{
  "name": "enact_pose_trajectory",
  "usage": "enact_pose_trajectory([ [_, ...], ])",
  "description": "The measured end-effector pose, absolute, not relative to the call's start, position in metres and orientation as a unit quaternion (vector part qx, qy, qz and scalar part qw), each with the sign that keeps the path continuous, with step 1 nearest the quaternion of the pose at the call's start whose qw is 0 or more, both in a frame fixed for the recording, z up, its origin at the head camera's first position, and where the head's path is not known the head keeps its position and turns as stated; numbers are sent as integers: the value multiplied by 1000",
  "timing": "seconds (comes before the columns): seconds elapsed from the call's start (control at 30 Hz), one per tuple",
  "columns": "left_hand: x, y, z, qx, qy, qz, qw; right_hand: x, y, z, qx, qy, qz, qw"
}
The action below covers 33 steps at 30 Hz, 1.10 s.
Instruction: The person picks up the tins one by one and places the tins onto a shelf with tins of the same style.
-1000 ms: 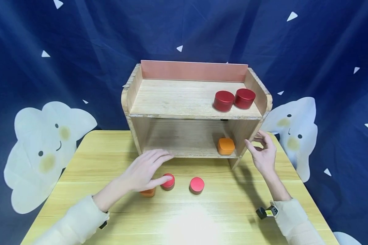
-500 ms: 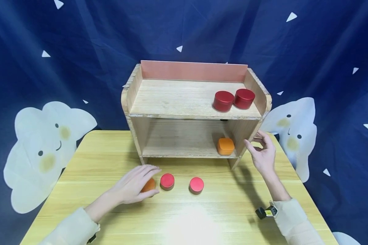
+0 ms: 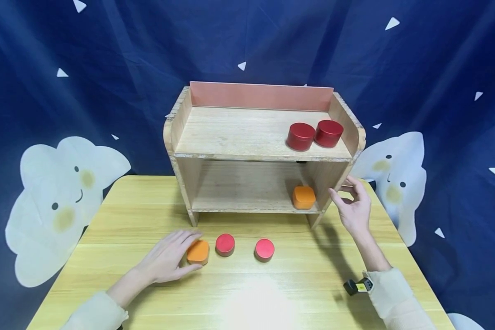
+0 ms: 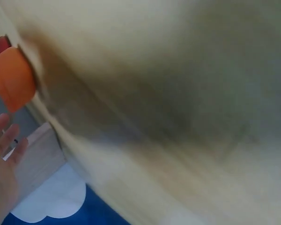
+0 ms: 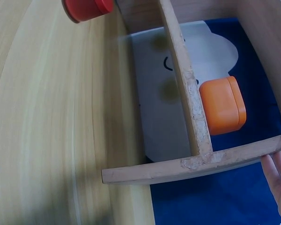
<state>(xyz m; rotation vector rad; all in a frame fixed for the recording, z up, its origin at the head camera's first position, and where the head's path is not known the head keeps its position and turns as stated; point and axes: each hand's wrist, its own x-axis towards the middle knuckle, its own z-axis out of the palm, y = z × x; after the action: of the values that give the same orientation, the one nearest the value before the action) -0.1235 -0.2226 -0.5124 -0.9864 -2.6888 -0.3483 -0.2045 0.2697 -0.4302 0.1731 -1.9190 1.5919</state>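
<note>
Beside an orange rounded-square tin [image 3: 198, 251] on the table, my left hand [image 3: 165, 260] is spread, thumb in front and fingers behind it. The left wrist view shows a gap between those fingers [image 4: 8, 136] and the tin. To the tin's right stand two small red round tins, one nearer [image 3: 225, 244] and one farther along [image 3: 264, 250]. My right hand [image 3: 354, 208] holds the right side panel of a two-tier wooden shelf [image 3: 247, 158]. Its thumb is at the panel's front edge, its fingers on the outer face. Another orange tin [image 5: 222, 105] sits on the lower tier by that panel.
Two larger dark red round tins [image 3: 301, 136] stand at the right of the shelf's top tier. The shelf stands on the back of a light wooden table [image 3: 140, 206]. Behind hangs a dark blue curtain [image 3: 148, 55] with white cloud shapes.
My left hand has moved left and toward me, from over the left small red tin to beside the orange tin, which is now more exposed. The right hand and the shelf have stayed put.
</note>
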Motion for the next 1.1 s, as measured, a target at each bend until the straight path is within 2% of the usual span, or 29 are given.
enact_pose_trajectory([
  [0.37,-119,-229,-528,-328,-929,-117,129,-205,271,-431,71,-726,606,318],
  [1.1,-121,-228,-532,-329,-927,-118,139,-205,270,-431,68,-729,603,317],
])
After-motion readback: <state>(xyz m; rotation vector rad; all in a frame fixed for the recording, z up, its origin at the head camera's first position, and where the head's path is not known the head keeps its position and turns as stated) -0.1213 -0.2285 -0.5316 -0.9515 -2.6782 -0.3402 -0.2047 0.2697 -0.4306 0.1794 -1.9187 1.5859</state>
